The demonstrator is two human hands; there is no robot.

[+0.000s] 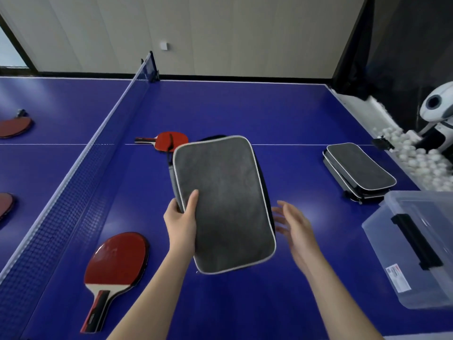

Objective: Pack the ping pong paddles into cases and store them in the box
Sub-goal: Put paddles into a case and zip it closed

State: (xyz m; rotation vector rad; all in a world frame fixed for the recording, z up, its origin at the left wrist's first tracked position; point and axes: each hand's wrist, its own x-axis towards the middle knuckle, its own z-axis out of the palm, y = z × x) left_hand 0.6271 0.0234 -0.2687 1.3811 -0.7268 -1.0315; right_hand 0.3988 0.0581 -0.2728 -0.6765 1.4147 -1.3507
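**Far left:** two red rubber paddles lie bare on the blue table-tennis surface past the net. One is half cut off by the frame edge.
**Net:** a dark blue mesh net splits those two off from everything else.
**Near left:** a red-faced wooden paddle with a black-and-red handle sits flat on the surface on this side of the net, no case on it.
**Middle:** another small red paddle lies flat too, partly hidden behind the top of the held case.
**Left hand****:** the fingers are clamped on the left edge of a grey rectangular fabric case with pale piping, thumb on top, holding it tilted up off the surface.
**Case contents:** honestly can't tell if a paddle's in there. A dark layer peeks out along the right edge, maybe its other half.
**Right hand****:** the fingers are loose and spread, gripping nothing, just beside the case's right edge and a bit blurry.
**Right:** a stack of matching grey cases sits on the surface, well apart from the held one. No idea if they're filled.
**Far right:** a clear plastic storage box with a black latch sits at the surface's corner, and I can't spot any case inside.
**Progress:** early days, I'd say. Four paddles are loose and nothing is visibly boxed. Left to do is case each paddle, zip up and load the box.
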